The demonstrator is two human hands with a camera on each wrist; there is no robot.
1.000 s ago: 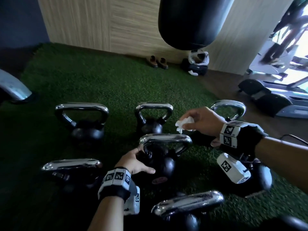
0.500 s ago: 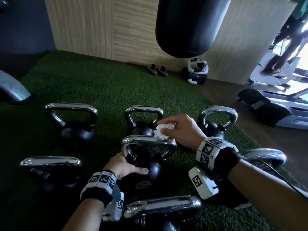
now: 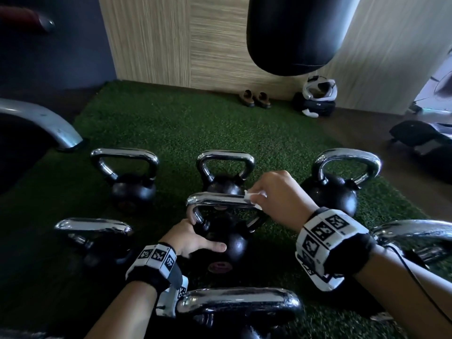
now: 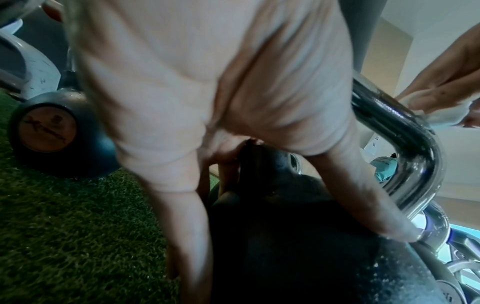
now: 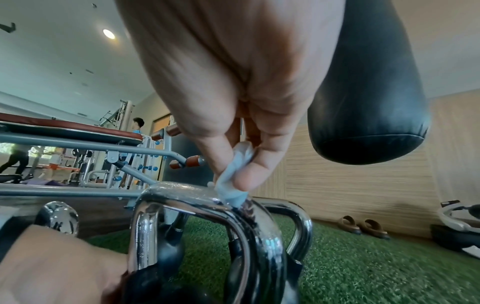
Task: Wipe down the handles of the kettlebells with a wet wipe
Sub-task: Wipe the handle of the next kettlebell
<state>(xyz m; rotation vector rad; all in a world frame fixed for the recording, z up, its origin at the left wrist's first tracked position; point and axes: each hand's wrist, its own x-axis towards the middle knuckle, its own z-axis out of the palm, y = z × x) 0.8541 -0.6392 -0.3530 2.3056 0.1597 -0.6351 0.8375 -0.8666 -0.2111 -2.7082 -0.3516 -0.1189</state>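
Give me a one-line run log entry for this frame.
step: wiping | right hand: pinches wipe on centre kettlebell handle | left hand: steadies it | turf

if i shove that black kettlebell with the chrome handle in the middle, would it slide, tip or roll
The black kettlebell with the chrome handle is probably heavy for its size: solid-looking, with the left hand bracing its ball. On the green turf it likely would not slide; it looks slightly tilted and might tip. The shiny handle, pressed by the white wet wipe in the right hand, may be slippery.

Black punching bag (image 3: 298,33) hanging over green turf (image 3: 171,123), brown sandals (image 3: 255,99) by wood-panelled wall (image 3: 171,37)
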